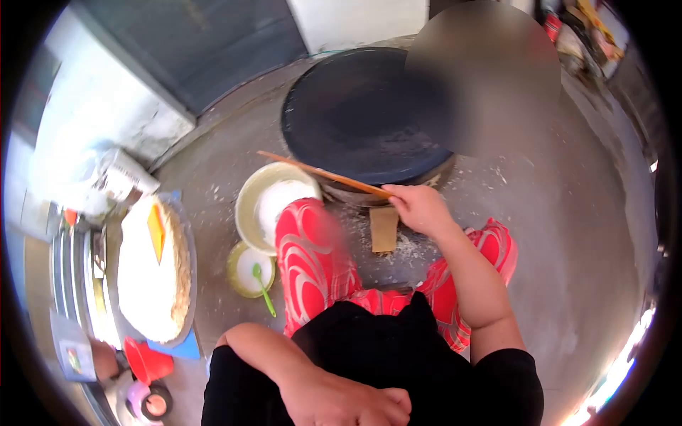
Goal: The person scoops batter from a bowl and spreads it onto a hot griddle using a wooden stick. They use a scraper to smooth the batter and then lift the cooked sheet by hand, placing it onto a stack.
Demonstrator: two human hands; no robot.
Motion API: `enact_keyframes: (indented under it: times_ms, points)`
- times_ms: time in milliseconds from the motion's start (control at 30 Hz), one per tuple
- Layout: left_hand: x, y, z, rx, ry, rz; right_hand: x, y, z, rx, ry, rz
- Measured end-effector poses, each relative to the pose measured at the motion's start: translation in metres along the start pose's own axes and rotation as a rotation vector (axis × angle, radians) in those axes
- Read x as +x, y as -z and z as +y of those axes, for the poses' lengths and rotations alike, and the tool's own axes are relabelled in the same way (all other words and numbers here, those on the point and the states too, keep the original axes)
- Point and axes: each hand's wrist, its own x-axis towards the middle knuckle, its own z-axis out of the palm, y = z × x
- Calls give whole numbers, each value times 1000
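Note:
My right hand (pixel 420 208) grips the near end of a thin wooden stick (pixel 327 173), which reaches left over the rim of a large pale bowl (pixel 245 206) holding white stuff. Just beyond the stick is a wide round black griddle (pixel 355 113). Across my lap lies my left hand (pixel 355 403), its fingers curled; whether it holds anything is hidden. Below the large bowl, a small yellow-green bowl (pixel 238 277) has white contents and a green spoon (pixel 263 290). A tan block (pixel 384 230) stands in front of the griddle.
At left, a tray (pixel 190 284) carries a pale round stack (pixel 145 291) with an orange scraper (pixel 155 234) on top. A red container (pixel 150 362) stands below it. Crumbs dot the grey floor (pixel 568 284). A blurred patch covers the griddle's right side.

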Motion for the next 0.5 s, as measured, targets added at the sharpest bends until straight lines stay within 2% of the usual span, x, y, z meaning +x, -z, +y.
enact_keyframes:
  times_ms: [33,100,167,233,367,500]
  points:
    - [-2,-7,-4,30,-1,35,0,2,-2,5,-23,-2]
    - [-7,-23,-14,-10,-157,233,1,1,-3,18,-14,19]
    - [-8,-19,-11,0,-132,189,2,4,-9,31,-74,-7]
    - [-11,-16,-7,97,-79,137,2,-2,-5,51,26,65]
    - [-14,-27,-10,146,-199,307,5,0,-6,95,-147,-86]
    - [-27,-27,-7,358,-191,386,3,-9,8,125,-63,-108]
